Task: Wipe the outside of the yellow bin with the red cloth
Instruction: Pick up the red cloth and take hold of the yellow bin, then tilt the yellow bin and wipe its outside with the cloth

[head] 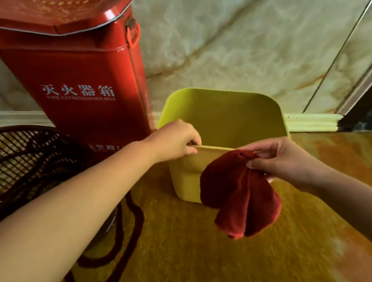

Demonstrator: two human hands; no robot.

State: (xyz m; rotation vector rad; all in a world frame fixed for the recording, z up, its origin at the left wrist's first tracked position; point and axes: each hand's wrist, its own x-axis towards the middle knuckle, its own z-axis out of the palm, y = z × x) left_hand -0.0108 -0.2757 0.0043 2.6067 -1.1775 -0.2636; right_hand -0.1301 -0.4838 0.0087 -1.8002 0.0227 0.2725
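Fingers of the left hand (175, 140) pinch the near rim of the yellow bin (223, 120), which stands on the patterned floor (199, 260). Just beside that grip, the right hand (281, 162) pinches the red cloth (235, 196), which hangs against the bin's near outer wall. Behind the left hand stands a red fire extinguisher box (72, 73).

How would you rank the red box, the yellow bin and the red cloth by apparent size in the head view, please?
1. Red box, clearly the largest.
2. Yellow bin, though the cloth hides part of its near wall.
3. Red cloth, the smallest, even though it hangs nearer the camera from the right hand.
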